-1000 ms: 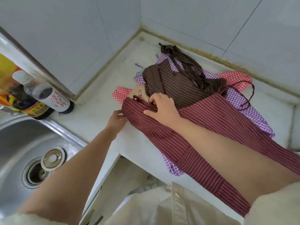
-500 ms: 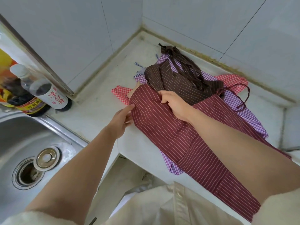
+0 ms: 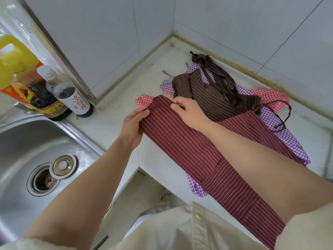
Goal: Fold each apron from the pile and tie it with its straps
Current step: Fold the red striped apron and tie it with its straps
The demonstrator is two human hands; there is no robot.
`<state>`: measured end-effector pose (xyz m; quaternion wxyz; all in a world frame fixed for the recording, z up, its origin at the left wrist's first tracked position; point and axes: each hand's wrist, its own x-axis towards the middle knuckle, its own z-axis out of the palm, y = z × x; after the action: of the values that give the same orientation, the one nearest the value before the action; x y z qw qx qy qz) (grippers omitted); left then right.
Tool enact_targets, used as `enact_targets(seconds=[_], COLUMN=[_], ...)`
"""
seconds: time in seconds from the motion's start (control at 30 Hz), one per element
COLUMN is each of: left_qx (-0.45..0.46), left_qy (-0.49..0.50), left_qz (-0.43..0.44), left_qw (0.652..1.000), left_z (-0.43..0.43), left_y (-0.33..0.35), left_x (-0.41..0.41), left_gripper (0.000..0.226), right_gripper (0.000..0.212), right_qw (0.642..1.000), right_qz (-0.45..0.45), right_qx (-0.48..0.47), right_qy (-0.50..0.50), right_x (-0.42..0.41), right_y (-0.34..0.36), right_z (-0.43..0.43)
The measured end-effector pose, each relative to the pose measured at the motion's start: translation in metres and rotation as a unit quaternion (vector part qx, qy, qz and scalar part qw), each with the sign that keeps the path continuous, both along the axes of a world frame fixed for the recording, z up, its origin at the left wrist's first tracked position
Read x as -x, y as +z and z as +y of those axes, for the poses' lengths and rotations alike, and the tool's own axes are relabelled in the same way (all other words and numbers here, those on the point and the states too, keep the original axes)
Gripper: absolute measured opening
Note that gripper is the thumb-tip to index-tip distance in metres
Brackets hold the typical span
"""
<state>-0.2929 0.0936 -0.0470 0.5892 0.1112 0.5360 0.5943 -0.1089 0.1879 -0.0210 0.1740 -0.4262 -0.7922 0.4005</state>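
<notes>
**Item: maroon striped apron** (image 3: pixel 189 141), centre of the frame, lying across the counter (image 3: pixel 122 94) as a long narrow band that runs from the centre down to the lower right edge.

**Change noted:** one second ago the upper end was open, with a strap showing. Half a second ago that end was lifted and turned over. It now lies flat with a smooth folded edge and no strap in sight. Judged: the lengthwise fold is made; cross-folding and tying are still to do.

**Hands:** the left hand (image 3: pixel 133 123) pinches the band's left edge, thumb on top and fingers under. The right hand (image 3: pixel 191 112), fingers curled, grips the top fold at its upper corner. Both have shifted a little toward the upper end since the earlier frame.

**Pile, centre right, unchanged:** brown striped apron (image 3: pixel 212 98) on top, purple checked apron (image 3: pixel 288 134) and red checked apron (image 3: pixel 270 96) beneath, and a dark strap loop (image 3: pixel 286 112) trailing.

**Also present:** sink (image 3: pixel 21 141) at lower left; bottles (image 3: pixel 75 100) at left, more of them in view than before.
</notes>
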Motion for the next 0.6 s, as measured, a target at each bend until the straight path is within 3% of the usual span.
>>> enact_targets(seconds=[0.1, 0.13, 0.23, 0.37, 0.4, 0.47, 0.53, 0.6], left_qx=[0.021, 0.030, 0.082, 0.136, 0.156, 0.145, 0.037, -0.127], left_qy=[-0.016, -0.040, -0.089, -0.083, -0.085, -0.054, -0.012, -0.052], left_qz=[0.137, 0.152, 0.170, 0.309, 0.382, 0.571, 0.703, 0.754], left_qw=[0.990, 0.987, 0.978, 0.937, 0.907, 0.806, 0.710, 0.642], left_z=[-0.007, -0.009, -0.010, 0.001, 0.003, 0.008, 0.009, 0.012], left_y=[-0.001, 0.000, 0.000, -0.003, -0.007, -0.011, -0.012, -0.008], left_x=[0.010, 0.012, 0.018, 0.014, 0.011, -0.001, -0.017, -0.047], left_gripper=[0.012, 0.008, 0.027, 0.004, 0.006, 0.016, 0.022, 0.023], right_gripper=[0.023, 0.024, 0.028, 0.023, 0.022, 0.024, 0.027, 0.031], right_qw=[0.996, 0.995, 0.989, 0.990, 0.992, 0.989, 0.979, 0.971], right_qz=[-0.059, -0.079, -0.123, -0.115, -0.090, -0.041, -0.019, -0.034], right_qx=[-0.059, -0.068, -0.076, -0.082, -0.086, -0.138, -0.195, -0.219], right_qy=[0.000, 0.006, 0.026, 0.018, 0.006, -0.029, -0.052, -0.088], right_x=[0.016, 0.021, 0.029, 0.030, 0.029, 0.020, 0.009, -0.016], right_y=[-0.017, -0.022, -0.036, -0.041, -0.040, -0.039, -0.038, -0.040], right_z=[0.001, 0.000, -0.002, -0.002, -0.004, -0.008, -0.017, -0.026])
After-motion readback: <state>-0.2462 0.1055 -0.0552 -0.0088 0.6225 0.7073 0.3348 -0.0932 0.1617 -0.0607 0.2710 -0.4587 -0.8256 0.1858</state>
